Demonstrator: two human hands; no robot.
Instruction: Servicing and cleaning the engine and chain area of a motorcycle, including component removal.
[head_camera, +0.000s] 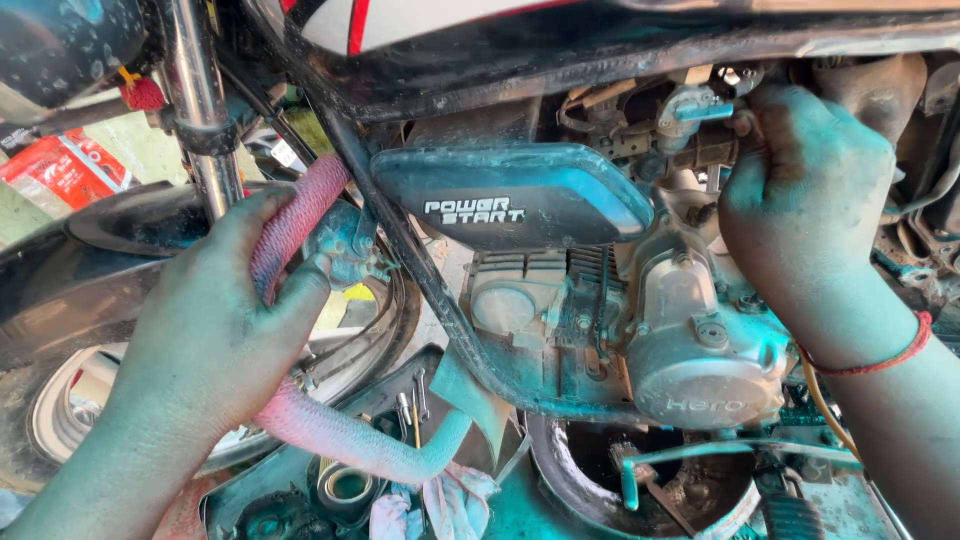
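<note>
A ribbed pink rubber hose (300, 215) is gripped by the closed left hand (215, 320); a dark rounded side cover (510, 195) with white lettering lies right of its fingers. The right hand (805, 200) is closed on a grimy metal fitting (715, 140).

The left hand (215, 320) wraps the pink braided hose (300, 225), and its palm and fingertips are hidden against the far side, so the grip itself cannot be seen. The hose disappears behind that hand and reappears at 6 o'clock of it. The right hand (800, 190) has its fingertips buried among the carburettor parts (700, 125) at its 10 o'clock; what they pinch cannot be told. Both forearms are cut off by the bottom edge. The fuel tank (600, 25) is cropped at 12 o'clock, the front wheel (60, 420) at 9 o'clock. The small tools (410, 405) in the tray are too small to identify.
</note>
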